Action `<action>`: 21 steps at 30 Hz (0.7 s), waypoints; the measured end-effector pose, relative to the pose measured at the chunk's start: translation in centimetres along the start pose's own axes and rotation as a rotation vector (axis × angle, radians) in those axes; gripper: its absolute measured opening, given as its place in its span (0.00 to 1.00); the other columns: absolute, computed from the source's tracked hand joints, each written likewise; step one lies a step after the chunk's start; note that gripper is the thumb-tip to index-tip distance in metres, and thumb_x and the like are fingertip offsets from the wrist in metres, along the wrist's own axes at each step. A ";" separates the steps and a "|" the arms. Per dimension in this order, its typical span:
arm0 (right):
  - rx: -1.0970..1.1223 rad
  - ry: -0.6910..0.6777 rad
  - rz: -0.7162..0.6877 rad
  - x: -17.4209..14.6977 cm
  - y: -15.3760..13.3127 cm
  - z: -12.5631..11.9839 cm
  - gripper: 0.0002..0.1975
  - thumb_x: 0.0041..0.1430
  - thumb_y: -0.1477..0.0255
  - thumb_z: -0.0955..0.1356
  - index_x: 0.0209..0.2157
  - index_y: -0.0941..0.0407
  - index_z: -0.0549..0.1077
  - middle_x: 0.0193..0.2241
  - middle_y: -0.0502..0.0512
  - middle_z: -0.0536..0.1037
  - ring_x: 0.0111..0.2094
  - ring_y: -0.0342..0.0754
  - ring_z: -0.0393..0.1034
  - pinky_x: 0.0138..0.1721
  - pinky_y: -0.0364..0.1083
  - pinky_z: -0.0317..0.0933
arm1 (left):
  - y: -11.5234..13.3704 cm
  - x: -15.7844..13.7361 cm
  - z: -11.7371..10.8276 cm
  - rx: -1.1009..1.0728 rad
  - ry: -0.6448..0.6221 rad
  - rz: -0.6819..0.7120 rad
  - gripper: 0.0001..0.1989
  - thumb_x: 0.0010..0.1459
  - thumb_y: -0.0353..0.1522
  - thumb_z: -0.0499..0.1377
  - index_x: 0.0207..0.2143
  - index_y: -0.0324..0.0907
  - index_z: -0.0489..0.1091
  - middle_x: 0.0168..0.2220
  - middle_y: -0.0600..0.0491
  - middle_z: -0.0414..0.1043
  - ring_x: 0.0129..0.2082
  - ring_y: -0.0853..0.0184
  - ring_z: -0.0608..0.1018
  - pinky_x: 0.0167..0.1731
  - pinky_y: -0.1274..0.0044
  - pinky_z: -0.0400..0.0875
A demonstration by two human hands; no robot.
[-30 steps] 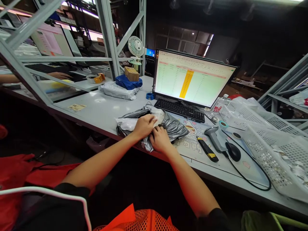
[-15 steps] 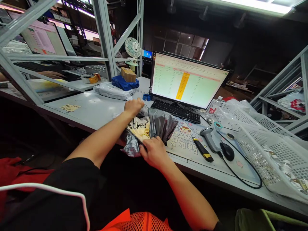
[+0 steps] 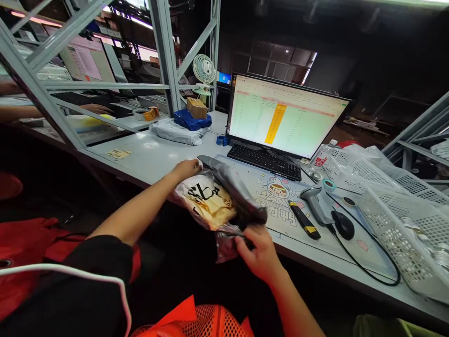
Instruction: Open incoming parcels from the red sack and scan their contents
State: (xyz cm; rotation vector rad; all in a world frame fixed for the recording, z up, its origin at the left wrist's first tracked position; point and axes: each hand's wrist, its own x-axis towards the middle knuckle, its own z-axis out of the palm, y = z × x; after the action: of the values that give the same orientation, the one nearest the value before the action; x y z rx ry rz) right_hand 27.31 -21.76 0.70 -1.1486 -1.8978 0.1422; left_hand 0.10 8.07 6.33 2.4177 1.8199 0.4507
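Note:
A grey plastic mailing bag (image 3: 235,180) gapes at the desk's front edge, between my hands. Inside it shows a yellowish packet (image 3: 210,201) in clear wrapping with black lettering; what the packet holds I cannot make out. My left hand (image 3: 187,169) is closed on the bag's far left edge. My right hand (image 3: 259,248) pinches its near right edge, thumb toward me. A silvery flap of the bag hangs below the desk edge beside my right thumb.
Right of the bag lie a utility knife (image 3: 304,220), a barcode scanner (image 3: 316,206) and a mouse (image 3: 343,224). White baskets (image 3: 396,234) stand farther right. Behind are a keyboard (image 3: 264,161) and a monitor (image 3: 280,117). Parcels (image 3: 180,133) lie back left; a co-worker's hand (image 3: 96,108) is beyond the frame.
My hands have moved apart, the right one toward me and to the right. The bag's mouth is wider, and more of the yellowish packet shows. The view has shifted slightly.

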 end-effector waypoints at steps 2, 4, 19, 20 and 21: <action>-0.028 0.047 0.060 0.4 1.5 -0.7 0.12 0.69 0.69 0.66 0.29 0.53 0.68 0.30 0.52 0.73 0.35 0.49 0.67 0.38 0.48 0.59 | 0.7 -1.7 -1.8 -0.041 0.149 0.125 0.17 0.65 0.38 0.56 0.50 0.38 0.74 0.48 0.40 0.79 0.52 0.53 0.78 0.54 0.69 0.69; -0.025 0.077 0.111 0.4 2.9 -1.3 0.09 0.68 0.69 0.67 0.32 0.53 0.71 0.37 0.56 0.76 0.41 0.52 0.69 0.43 0.50 0.64 | 1.8 -4.6 -3.8 -0.088 0.364 0.348 0.17 0.65 0.40 0.56 0.50 0.40 0.73 0.51 0.40 0.77 0.56 0.52 0.75 0.61 0.63 0.66; -0.076 -0.075 0.211 -1.8 5.8 -1.1 0.05 0.63 0.73 0.68 0.41 0.53 0.73 0.56 0.63 0.76 0.60 0.59 0.68 0.62 0.62 0.60 | 5.3 -12.6 0.1 0.223 -0.253 0.571 0.54 0.50 0.41 0.76 0.75 0.57 0.55 0.78 0.44 0.46 0.75 0.37 0.53 0.68 0.47 0.56; -0.074 -0.081 0.216 -1.9 5.9 -1.0 0.04 0.63 0.73 0.68 0.41 0.53 0.73 0.57 0.63 0.75 0.60 0.59 0.68 0.62 0.63 0.60 | 5.2 -12.3 0.4 0.202 -0.230 0.560 0.53 0.51 0.42 0.75 0.75 0.56 0.56 0.78 0.45 0.44 0.74 0.36 0.54 0.68 0.48 0.57; -0.072 -0.079 0.225 -1.9 5.9 -0.8 0.05 0.62 0.73 0.68 0.40 0.54 0.73 0.57 0.63 0.75 0.60 0.59 0.68 0.63 0.63 0.60 | 5.0 -12.0 0.7 0.174 -0.212 0.559 0.52 0.51 0.42 0.75 0.75 0.55 0.56 0.79 0.45 0.43 0.74 0.36 0.56 0.68 0.49 0.58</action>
State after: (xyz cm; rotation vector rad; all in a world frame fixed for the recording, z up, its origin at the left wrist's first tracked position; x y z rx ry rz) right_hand 32.12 -20.15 -2.94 -1.4228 -1.8509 0.2482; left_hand 1.97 -4.74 4.62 2.9472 1.1264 0.0576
